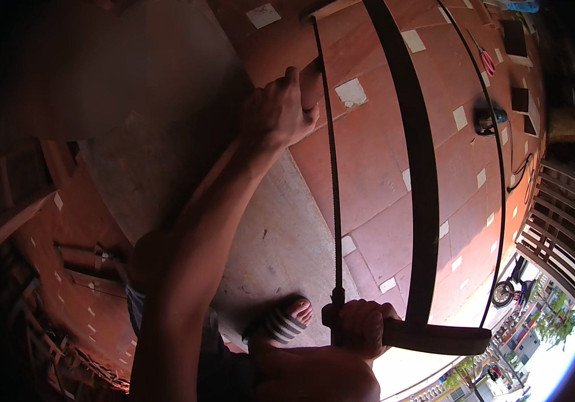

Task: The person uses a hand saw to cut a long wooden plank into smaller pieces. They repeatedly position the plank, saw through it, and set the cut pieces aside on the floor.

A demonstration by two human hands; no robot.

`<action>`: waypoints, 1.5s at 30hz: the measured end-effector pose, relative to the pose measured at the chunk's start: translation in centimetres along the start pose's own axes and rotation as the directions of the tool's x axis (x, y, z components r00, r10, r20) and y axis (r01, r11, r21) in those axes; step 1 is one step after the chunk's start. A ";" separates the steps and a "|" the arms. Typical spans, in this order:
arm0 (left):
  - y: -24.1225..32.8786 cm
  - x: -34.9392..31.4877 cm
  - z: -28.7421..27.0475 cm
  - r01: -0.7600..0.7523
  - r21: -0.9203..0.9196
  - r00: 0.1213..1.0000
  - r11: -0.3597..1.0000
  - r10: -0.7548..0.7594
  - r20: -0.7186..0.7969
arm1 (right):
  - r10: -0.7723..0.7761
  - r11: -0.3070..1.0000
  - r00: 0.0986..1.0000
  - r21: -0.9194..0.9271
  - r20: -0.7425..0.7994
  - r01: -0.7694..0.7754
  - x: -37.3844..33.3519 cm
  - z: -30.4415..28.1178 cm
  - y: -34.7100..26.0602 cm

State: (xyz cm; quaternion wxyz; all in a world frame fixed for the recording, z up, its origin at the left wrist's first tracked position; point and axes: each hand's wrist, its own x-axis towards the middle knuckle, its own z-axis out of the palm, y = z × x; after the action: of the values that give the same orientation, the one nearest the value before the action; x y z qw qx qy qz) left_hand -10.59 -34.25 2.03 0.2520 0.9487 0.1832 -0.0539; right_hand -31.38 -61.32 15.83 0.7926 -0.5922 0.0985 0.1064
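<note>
My right hand (362,327) is wrapped round the near end of a large wooden frame saw (421,167), beside its handle. The thin toothed saw blade (332,174) runs away from that hand to the far end of the frame. A tensioning cord or wire (498,134) runs along the frame's right side. Just left of the blade's far part, my left hand (277,110) is closed round a reddish-brown wooden piece (311,86). The blade passes right by this piece; whether it has cut in cannot be made out. Much of the piece is hidden by my hand and the shadow.
My sandalled foot (287,325) rests on a grey slab (267,234). On the tiled floor (374,154) to the right lie pink-handled scissors (487,61), a power tool (492,117) with its cable, and dark blocks (515,39). Wooden furniture parts (22,214) stand left; a motorbike (507,291) is outside.
</note>
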 end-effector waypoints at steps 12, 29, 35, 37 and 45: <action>0.2 -0.1 -0.5 -0.006 0.088 1.000 0.996 0.007 -0.018 | -0.092 0.995 0.989 -0.036 0.114 0.097 14.6 7.4 2.0; -4.5 1.0 0.6 -0.248 -0.392 0.968 0.886 0.238 -0.075 | -0.304 0.361 0.940 -0.932 -0.152 -0.033 -5.1 -13.4 -8.2; -11.2 -4.8 -5.8 -0.269 -0.227 0.951 0.936 0.295 0.090 | -0.111 -0.019 0.991 -0.997 0.077 0.076 -7.5 -23.3 3.9; -15.6 -8.6 -8.3 -0.206 -0.194 0.968 0.959 0.228 0.100 | 0.012 -0.040 0.999 -0.998 0.049 0.049 -8.4 -23.0 6.4; -39.1 -37.0 -13.3 0.049 -0.295 0.994 0.954 -0.074 -0.075 | 0.043 -0.051 0.992 -0.991 0.122 0.124 -5.7 -18.4 7.0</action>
State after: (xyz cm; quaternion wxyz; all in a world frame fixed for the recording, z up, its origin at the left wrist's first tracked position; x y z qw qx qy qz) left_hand -59.46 -7.98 2.81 0.3799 0.8962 0.2292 0.0067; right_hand -39.38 -77.31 5.86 0.1242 -0.9774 -0.0726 0.1550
